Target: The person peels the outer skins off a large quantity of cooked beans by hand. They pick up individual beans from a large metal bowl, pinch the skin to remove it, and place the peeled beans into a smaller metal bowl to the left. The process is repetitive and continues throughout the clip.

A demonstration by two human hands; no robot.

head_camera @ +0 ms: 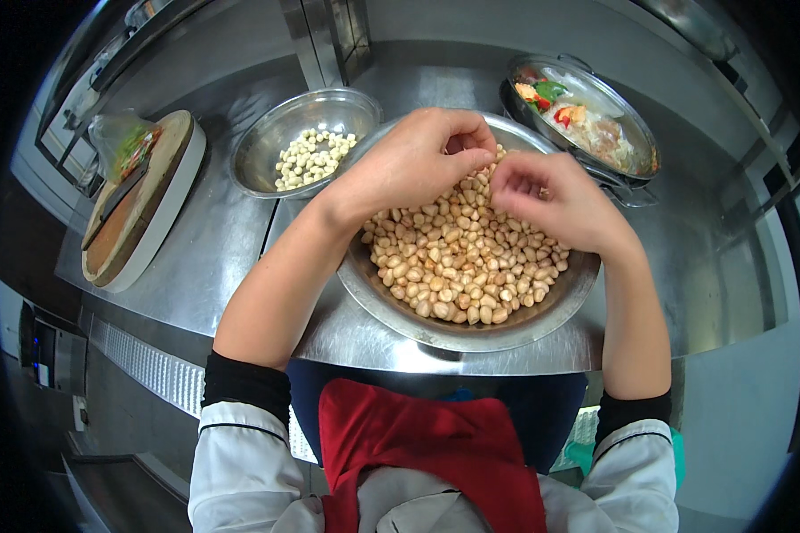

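A wide steel bowl (pixel 407 326) before me holds a heap of tan, skin-on nut kernels (pixel 460 260) that look like peanuts. Over its far part, my left hand (pixel 433 156) has curled fingers, thumb close to the fingertips. Just beside it, slightly blurred, my right hand (pixel 547 200) bends its fingers above the kernels at the bowl's right side. Whether either hand pinches a kernel is hidden by the fingers. Left of my left hand stands a smaller steel bowl (pixel 257 156) with pale, skinless kernels (pixel 310 160) inside.
An oval steel pan (pixel 640 133) of mixed food, with red and green pieces, stands at the back right. On the left, a round wooden chopping board (pixel 173 133) carries a knife (pixel 117 200) and a plastic bag of vegetables (pixel 130 146). The steel table's front edge (pixel 440 366) is close to my body.
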